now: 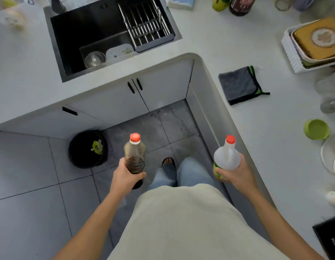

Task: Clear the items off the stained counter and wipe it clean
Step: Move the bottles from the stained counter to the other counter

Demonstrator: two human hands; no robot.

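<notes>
Over the floor, left hand fingers wrap dark bottle; right hand grips white bottle.

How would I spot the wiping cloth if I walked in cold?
Find the black sink, then follow the white counter round its corner to the right-hand stretch. The cloth lies flat there near the edge: a grey folded square with black and green trim, the only soft thing among bottles and dishes.

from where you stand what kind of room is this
Most likely a home kitchen. A dark sink with a dish rack is set into an L-shaped white counter over cabinets, and sauce bottles stand at the back.
</notes>
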